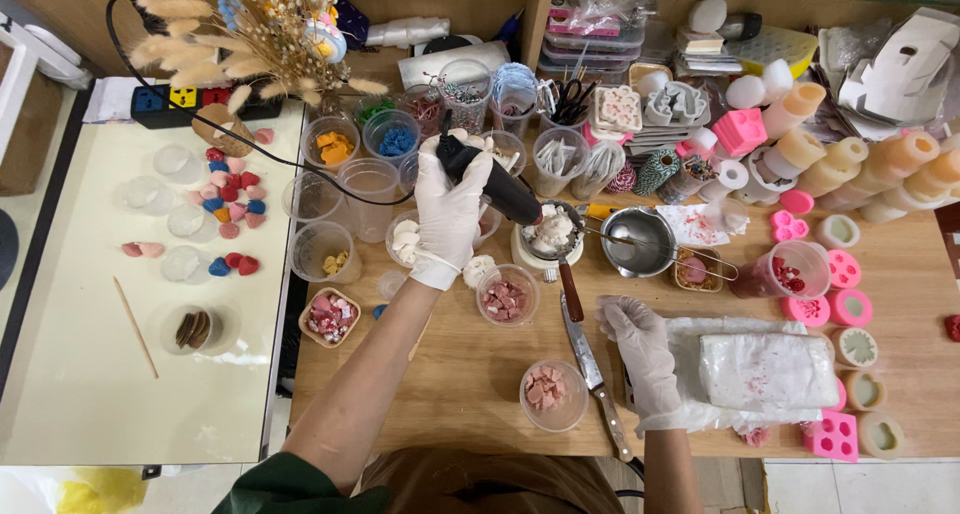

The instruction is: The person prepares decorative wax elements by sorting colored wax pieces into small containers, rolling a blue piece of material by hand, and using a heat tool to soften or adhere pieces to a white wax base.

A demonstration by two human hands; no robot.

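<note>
Right hand (640,349), white latex glove: open grip, palm flat on crinkled plastic wrap (690,374) around a white wax block (765,371), wooden surface (470,374). Left hand (450,209), gloved: grip closed around a black corded heat gun (495,182), nozzle over a small pot of white chunks (548,232). Beyond: a round steel pitcher (640,239).

wooden table (480,374) | knife (590,369) | 2 cups of pink chunks (505,296) | pink silicone moulds (835,436) | steel bowl (640,242)
</note>
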